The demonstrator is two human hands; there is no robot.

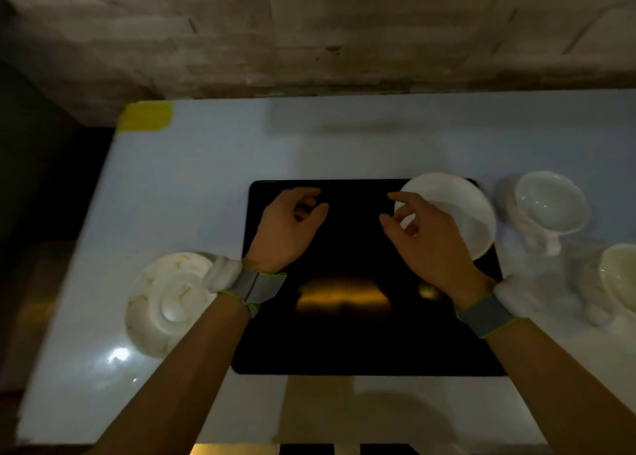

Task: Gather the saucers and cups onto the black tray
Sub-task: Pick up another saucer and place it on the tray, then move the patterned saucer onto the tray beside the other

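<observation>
The black tray [344,344] lies in the middle of the white table. One white saucer [457,206] rests on the tray's far right corner. My right hand [426,241] hovers just left of that saucer and partly over it, fingers apart and holding nothing. My left hand [285,230] hangs over the tray's far left part, fingers loosely curled and empty. Another white saucer [165,303] with a raised centre sits on the table to the left of the tray. Two white cups [550,206] [619,279] stand on the table to the right of the tray.
The white table [192,186] ends at a brick wall [309,34] behind. A yellow tape patch [146,117] marks its far left corner. The table's left edge drops into a dark gap. Both wrists wear grey bands with white sensors.
</observation>
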